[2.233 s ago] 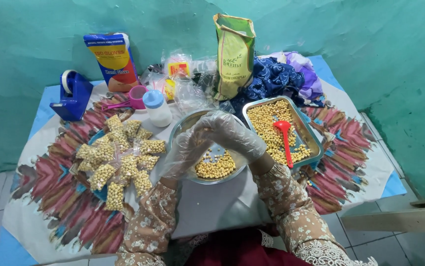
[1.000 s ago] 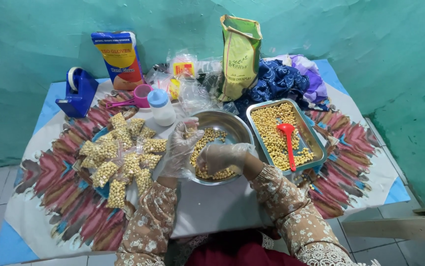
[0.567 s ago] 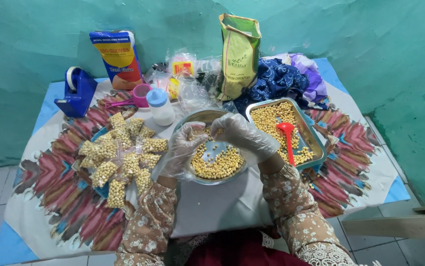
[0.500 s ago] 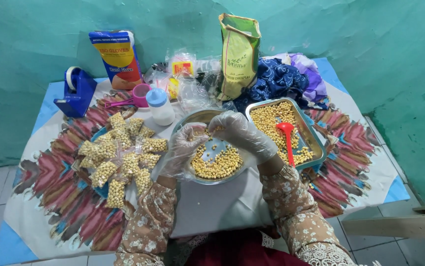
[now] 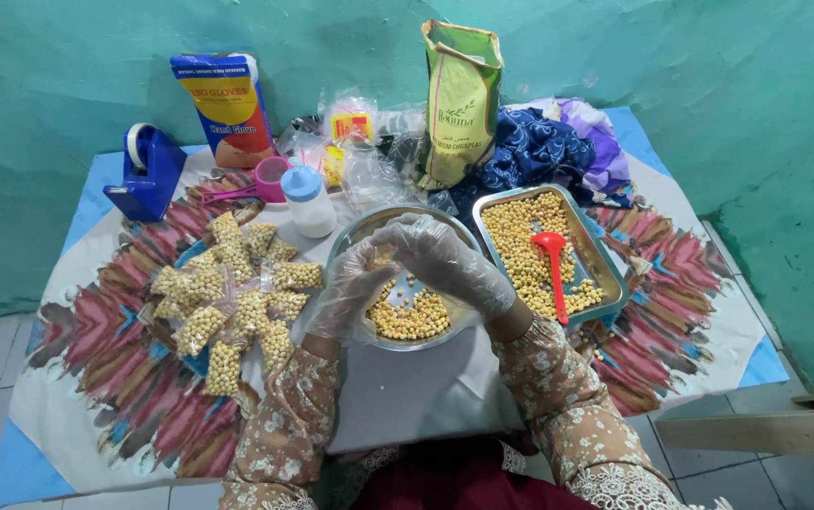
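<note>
Hovering over the bowl (image 5: 350,236): both gloved hands, left (image 5: 350,288) and right (image 5: 445,260), fingers together; grip unclear. Chickpeas (image 5: 412,316) inside look small, hard, rolling; best scooped by cupped fingers.

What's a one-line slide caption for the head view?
Gloved left hand and right hand meet over a round metal bowl of chickpeas.

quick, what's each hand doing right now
Left hand: gloved, fingers curled over the round metal bowl of chickpeas; grip cannot be told.
Right hand: gloved, fingers bent over the same bowl; hold cannot be told.
</note>
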